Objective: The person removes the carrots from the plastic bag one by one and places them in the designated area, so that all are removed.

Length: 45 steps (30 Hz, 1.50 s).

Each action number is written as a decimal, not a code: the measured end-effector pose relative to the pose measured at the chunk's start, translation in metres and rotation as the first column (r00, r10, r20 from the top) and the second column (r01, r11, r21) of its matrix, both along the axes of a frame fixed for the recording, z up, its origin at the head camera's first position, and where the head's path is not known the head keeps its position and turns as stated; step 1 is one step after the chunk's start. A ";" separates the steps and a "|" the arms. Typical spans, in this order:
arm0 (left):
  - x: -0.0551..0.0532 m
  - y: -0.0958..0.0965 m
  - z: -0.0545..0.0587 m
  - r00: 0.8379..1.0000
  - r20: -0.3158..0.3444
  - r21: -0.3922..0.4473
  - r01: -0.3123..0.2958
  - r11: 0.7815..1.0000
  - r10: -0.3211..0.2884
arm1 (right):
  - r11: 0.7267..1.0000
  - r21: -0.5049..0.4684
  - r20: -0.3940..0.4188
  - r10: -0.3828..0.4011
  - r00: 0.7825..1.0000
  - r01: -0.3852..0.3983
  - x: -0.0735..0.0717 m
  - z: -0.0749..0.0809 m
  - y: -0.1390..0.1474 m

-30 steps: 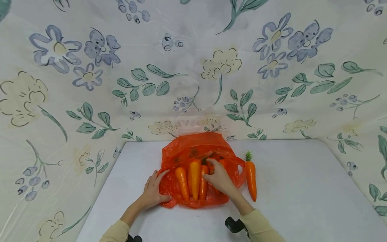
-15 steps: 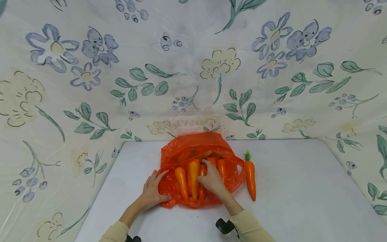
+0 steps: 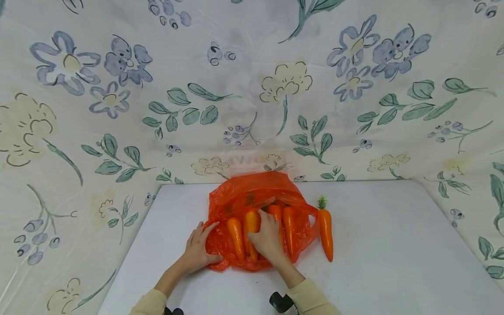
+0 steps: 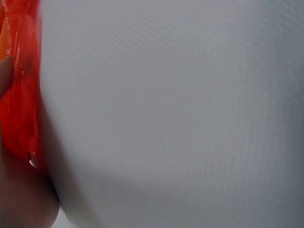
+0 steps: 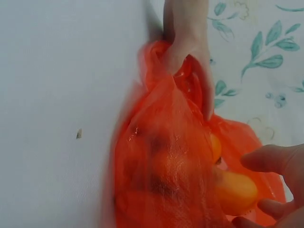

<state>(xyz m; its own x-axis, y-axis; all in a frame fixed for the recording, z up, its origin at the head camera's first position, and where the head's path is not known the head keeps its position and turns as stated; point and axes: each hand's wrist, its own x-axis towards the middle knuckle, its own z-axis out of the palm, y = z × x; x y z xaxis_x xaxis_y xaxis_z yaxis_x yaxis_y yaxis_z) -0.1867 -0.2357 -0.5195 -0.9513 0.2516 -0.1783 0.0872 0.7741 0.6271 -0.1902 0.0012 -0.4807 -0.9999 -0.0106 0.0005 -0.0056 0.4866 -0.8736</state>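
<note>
A red plastic bag [image 3: 252, 183] lies on the table with its mouth facing me and several orange toy carrots [image 3: 236, 238] inside. My left hand [image 3: 197, 249] holds the bag's left side, thumb and fingers spread around the bunched plastic. Over the carrots in the mouth is my right hand [image 3: 269, 236]. Its thumb and fingers stand apart beside a yellow-orange carrot [image 3: 253, 221]. The right wrist view shows a gap between this hand's fingertips and the carrot's rounded end [image 5: 237, 192]. One carrot with a green top [image 3: 326, 234] lies outside, right of the bag.
The white table [image 3: 386, 245] extends on both sides of the bag. Behind and beside it hangs a flower-patterned cloth [image 3: 244, 109]. Black wrist devices show near the sleeves, including one by the right wrist [image 3: 280, 302].
My right hand has shifted left across the carrots, from a darker orange one to the yellow-orange one, uncovering carrots on the right. The left hand stays on the bag.
</note>
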 end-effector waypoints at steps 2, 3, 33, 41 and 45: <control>0.000 0.000 0.000 1.000 0.000 -0.001 0.000 1.000 0.000 | 1.000 -0.007 0.008 0.010 1.000 -0.010 0.000 0.000 -0.001; 0.000 0.000 0.000 1.000 0.001 -0.001 0.000 1.000 0.000 | 1.000 -0.010 0.009 0.014 1.000 -0.014 -0.001 -0.001 -0.002; -0.001 0.001 -0.001 1.000 0.012 -0.010 -0.016 1.000 0.016 | 0.991 0.111 -0.067 -0.067 0.995 0.074 -0.007 -0.011 -0.014; -0.001 0.003 0.000 1.000 0.013 -0.011 -0.017 1.000 0.017 | 0.985 0.160 -0.099 -0.048 0.994 0.063 -0.006 -0.014 -0.015; -0.001 0.003 0.000 1.000 0.007 -0.012 -0.018 1.000 0.018 | 0.990 0.134 -0.066 -0.040 0.997 0.049 -0.005 -0.012 -0.016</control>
<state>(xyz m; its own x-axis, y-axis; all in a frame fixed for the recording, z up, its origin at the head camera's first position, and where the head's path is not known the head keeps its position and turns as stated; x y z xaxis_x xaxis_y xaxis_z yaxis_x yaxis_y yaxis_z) -0.1877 -0.2324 -0.5195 -0.9542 0.2327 -0.1882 0.0689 0.7829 0.6183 -0.1955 -0.0146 -0.4927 -0.9974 0.0295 0.0654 -0.0346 0.6017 -0.7980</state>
